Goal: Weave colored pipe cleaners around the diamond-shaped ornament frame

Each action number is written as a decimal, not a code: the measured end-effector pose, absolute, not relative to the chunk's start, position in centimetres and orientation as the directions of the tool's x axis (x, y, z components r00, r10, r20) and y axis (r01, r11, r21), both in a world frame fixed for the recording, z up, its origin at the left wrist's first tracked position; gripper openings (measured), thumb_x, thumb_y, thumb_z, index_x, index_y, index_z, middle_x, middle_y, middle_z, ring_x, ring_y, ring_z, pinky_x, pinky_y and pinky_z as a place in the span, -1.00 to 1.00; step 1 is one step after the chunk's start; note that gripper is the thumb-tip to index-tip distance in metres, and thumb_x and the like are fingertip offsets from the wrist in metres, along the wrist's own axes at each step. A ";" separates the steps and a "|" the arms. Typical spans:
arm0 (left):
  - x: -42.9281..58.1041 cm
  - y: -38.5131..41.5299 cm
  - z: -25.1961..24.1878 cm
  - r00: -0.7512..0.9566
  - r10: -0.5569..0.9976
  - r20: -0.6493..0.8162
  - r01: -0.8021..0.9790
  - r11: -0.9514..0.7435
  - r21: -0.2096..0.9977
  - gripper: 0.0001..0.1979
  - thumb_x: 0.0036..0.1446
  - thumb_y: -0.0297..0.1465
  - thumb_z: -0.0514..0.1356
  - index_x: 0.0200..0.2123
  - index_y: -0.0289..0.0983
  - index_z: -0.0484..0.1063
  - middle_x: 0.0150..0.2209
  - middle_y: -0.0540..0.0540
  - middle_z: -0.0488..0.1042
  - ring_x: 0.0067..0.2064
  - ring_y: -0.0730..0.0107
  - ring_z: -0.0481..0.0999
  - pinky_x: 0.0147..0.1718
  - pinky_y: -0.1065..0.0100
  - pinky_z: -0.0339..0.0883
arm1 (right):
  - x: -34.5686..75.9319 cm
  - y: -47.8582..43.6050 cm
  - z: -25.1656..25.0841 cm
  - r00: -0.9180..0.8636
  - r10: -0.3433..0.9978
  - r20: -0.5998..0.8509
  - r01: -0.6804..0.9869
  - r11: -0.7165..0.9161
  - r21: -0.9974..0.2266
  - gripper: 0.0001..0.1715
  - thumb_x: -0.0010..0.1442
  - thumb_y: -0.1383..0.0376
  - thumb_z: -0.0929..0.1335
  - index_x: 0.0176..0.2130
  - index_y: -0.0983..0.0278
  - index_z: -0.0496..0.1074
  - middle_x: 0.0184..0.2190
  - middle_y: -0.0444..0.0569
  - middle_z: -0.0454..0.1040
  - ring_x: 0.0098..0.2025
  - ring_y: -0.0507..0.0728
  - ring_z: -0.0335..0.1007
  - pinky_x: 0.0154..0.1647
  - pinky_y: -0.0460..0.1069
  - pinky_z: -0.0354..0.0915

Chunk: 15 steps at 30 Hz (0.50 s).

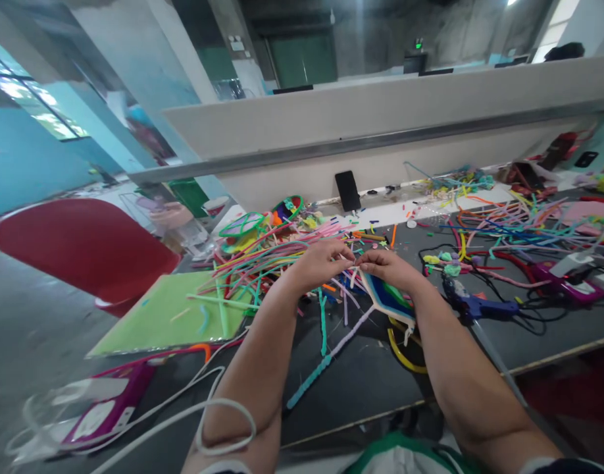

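My left hand (322, 264) and my right hand (389, 268) meet over the table, with thumbs and fingers pinched at the white-trimmed corner of a blue craft piece (378, 289). The piece has a pale rim, blue layers and some green, and lies partly under my right hand. A fuzzy strip (334, 350), lilac then teal, runs from its lower corner toward the front of the table. Exactly what the fingertips pinch is small and mostly covered. Below the piece lies a yellow curved strip (401, 355). Loose pipe cleaners (262, 258) are heaped beside my left hand.
A blue glue gun (484, 306) with cables lies right of my right arm. Purple power strips (107, 411) sit at both sides, a white cable (154, 408) crossing my left forearm. There is a green sheet (158, 313), a phone (348, 191) against the partition, and a red chair (79, 247).
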<state>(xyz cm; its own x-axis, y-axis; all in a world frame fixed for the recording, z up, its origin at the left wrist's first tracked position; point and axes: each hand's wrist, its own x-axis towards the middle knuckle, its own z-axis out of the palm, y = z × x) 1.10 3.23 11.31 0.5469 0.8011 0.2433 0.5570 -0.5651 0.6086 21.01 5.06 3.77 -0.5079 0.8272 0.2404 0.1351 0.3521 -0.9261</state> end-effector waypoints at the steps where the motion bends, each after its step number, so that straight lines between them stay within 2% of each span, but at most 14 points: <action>1: 1.1 3.4 11.0 0.550 0.804 0.225 0.581 -0.562 0.589 -0.83 0.05 -0.38 0.18 -0.32 -0.30 0.54 -0.36 -0.06 0.53 -0.32 0.40 0.44 -0.31 0.40 0.27 | 21.0 5.1 3.6 -0.509 0.824 0.249 0.145 0.367 -0.919 -0.74 0.14 0.17 0.33 -0.25 0.31 0.46 -0.42 -0.13 0.40 -0.37 0.03 0.23 -0.29 -0.06 0.14; 8: 1.2 4.4 9.4 0.518 0.842 0.150 0.670 -0.508 0.542 -0.87 -0.01 -0.36 0.20 -0.46 -0.32 0.49 -0.52 0.00 0.43 -0.42 0.43 0.36 -0.44 0.43 0.13 | 20.8 5.5 3.2 -0.491 0.829 0.269 0.211 0.412 -0.886 -0.75 0.14 0.19 0.31 -0.29 0.31 0.47 -0.44 -0.13 0.41 -0.37 0.03 0.23 -0.29 -0.05 0.14; 15: 1.9 5.4 7.3 0.462 0.865 0.194 0.593 -0.464 0.657 -0.83 -0.09 -0.37 0.23 -0.63 -0.29 0.37 -0.64 0.04 0.29 -0.53 0.48 0.23 -0.54 0.43 0.00 | 20.5 6.0 2.7 -0.422 0.867 0.263 0.258 0.393 -0.883 -0.81 0.08 0.21 0.34 -0.36 0.29 0.46 -0.49 -0.15 0.38 -0.41 0.03 0.20 -0.36 -0.06 0.11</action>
<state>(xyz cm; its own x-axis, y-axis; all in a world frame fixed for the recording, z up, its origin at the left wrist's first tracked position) 1.89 5.37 7.34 0.4623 0.8652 0.1940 0.5933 -0.4644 0.6574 20.49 6.04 2.65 -0.4224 0.8675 0.2628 0.2579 0.3930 -0.8826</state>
